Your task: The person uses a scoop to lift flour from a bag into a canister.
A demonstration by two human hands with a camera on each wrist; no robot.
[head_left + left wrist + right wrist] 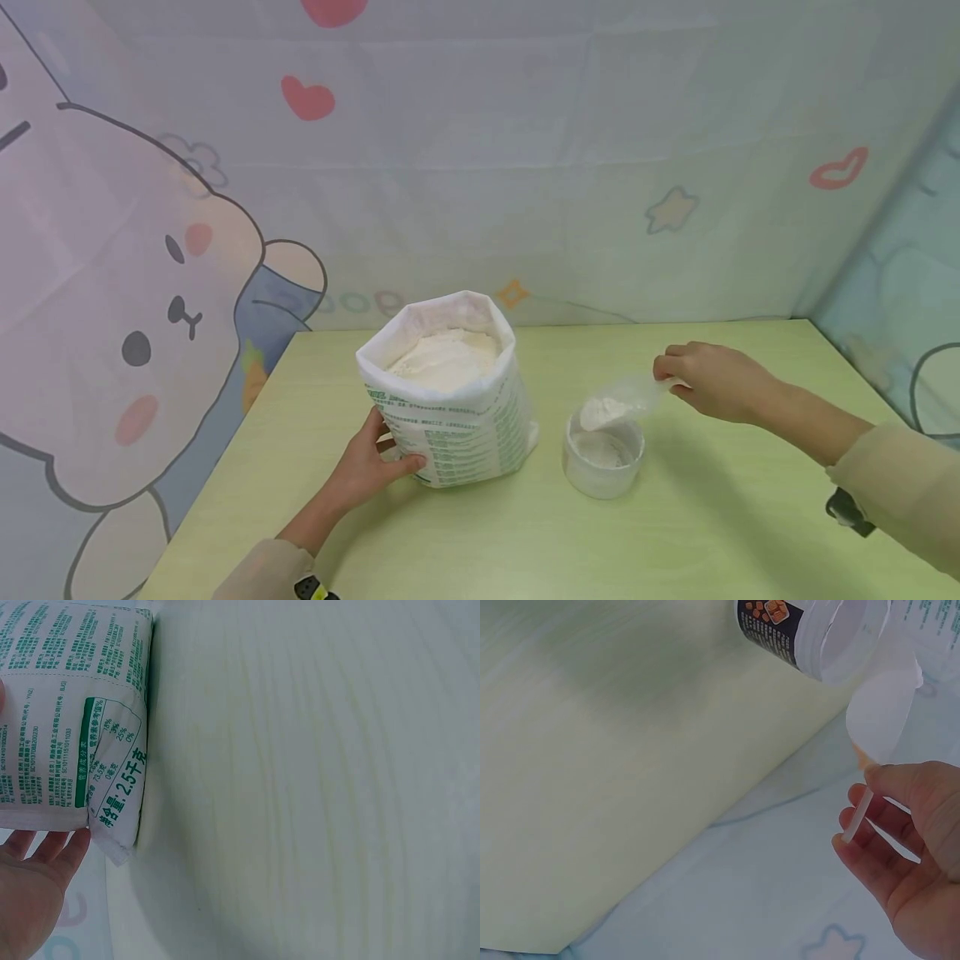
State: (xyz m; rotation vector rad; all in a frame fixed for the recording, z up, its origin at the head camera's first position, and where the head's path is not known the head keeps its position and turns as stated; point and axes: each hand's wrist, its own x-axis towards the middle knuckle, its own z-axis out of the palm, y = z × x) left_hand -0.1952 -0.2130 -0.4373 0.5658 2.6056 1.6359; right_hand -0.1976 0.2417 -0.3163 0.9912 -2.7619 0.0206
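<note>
Both grasp: left hand (363, 468), the white green-printed sack (467, 450) toward the left edge of the pale-green table (480, 550); right hand (718, 382), a clear plastic powder-laden scoop (628, 398) over the round translucent jar (602, 477). We seem mid-transfer, needing careful tipping.

Bag (468, 437) left of jar (602, 475)

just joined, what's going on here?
A person's left hand grips the lower side of an open bag of white powder. Their right hand holds a clear scoop by its handle, over the mouth of a jar standing on the table to the right of the bag. Powder is in the scoop, and some shows inside the jar.
</note>
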